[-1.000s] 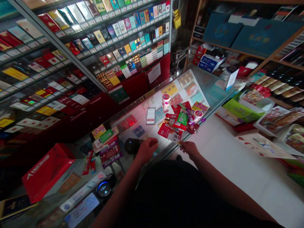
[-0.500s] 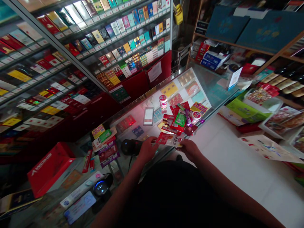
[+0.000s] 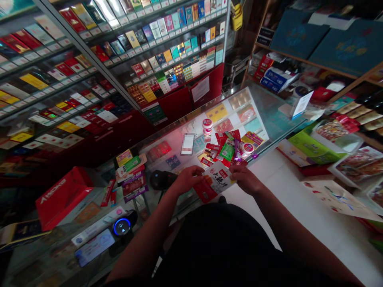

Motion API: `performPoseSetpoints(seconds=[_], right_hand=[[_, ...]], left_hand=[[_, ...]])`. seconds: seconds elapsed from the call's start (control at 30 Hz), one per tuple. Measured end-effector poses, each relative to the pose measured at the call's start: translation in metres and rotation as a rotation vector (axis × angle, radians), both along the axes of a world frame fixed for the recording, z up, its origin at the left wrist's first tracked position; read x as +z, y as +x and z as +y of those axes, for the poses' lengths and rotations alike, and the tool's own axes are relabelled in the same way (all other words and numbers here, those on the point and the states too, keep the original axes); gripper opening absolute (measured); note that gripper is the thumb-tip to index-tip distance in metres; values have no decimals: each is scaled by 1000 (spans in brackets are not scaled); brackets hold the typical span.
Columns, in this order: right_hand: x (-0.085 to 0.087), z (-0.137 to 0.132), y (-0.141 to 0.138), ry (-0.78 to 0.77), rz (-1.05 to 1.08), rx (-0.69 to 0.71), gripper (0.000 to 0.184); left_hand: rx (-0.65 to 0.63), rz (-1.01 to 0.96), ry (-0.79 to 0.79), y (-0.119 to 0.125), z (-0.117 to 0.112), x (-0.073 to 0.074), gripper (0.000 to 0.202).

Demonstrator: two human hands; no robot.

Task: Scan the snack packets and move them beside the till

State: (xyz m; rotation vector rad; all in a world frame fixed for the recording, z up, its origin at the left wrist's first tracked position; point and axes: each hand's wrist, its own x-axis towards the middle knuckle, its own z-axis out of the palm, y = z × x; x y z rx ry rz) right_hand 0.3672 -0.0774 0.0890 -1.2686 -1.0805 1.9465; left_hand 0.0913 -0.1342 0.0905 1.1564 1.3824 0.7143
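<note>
Between my hands is a red and white snack packet (image 3: 216, 180) with dark printed characters, held over the near edge of the glass counter (image 3: 194, 115). My left hand (image 3: 188, 179) is closed on its left edge. My right hand (image 3: 245, 178) pinches the packet's right edge. Just beyond lies a heap of small snack packets in red, purple and yellow, with a green packet (image 3: 227, 149) on top. A round tub (image 3: 247, 149) sits at the heap's right side, and another tub (image 3: 207, 125) stands behind it. A black scanner (image 3: 161, 180) rests left of my left hand.
More packets (image 3: 133, 183) lie on the counter at left, near a red box (image 3: 64, 197) and a round device (image 3: 122, 226) with a blue light ring. Shelves of cigarette packs (image 3: 161, 59) rise behind. Open boxes of snacks (image 3: 338, 131) stand at right.
The packet has been tilted up, so its printed face shows more fully, and it has come nearer my body. Both hands still hold it. The camera view has shifted slightly.
</note>
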Motion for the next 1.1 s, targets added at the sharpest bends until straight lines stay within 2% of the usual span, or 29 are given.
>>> performPoseSetpoints(seconds=[0.1, 0.23, 0.37, 0.5, 0.63, 0.73, 0.9, 1.1], right_hand=[[1, 8, -13, 3, 90, -74, 30], [-4, 9, -32, -54, 109, -204, 45], [-11, -1, -50, -39, 89, -144, 49], [-13, -15, -69, 30, 41, -71, 42], [-11, -20, -86, 82, 3, -96, 34], [-8, -18, -98, 113, 0, -106, 33], [0, -6, -122, 222, -19, -71, 33], [11, 6, -157, 313, -39, -90, 34]], left_hand=[[143, -185, -116, 0, -3, -2, 28], [383, -325, -153, -1, -12, -2, 36], [532, -470, -194, -6, -19, 4, 44], [606, -518, -193, -14, -24, 10, 49], [641, -445, -124, -27, -28, 10, 49], [593, -329, -48, -41, -28, 12, 44], [523, -138, 61, -72, -16, 28, 41], [438, -58, 178, -113, 4, 41, 43]])
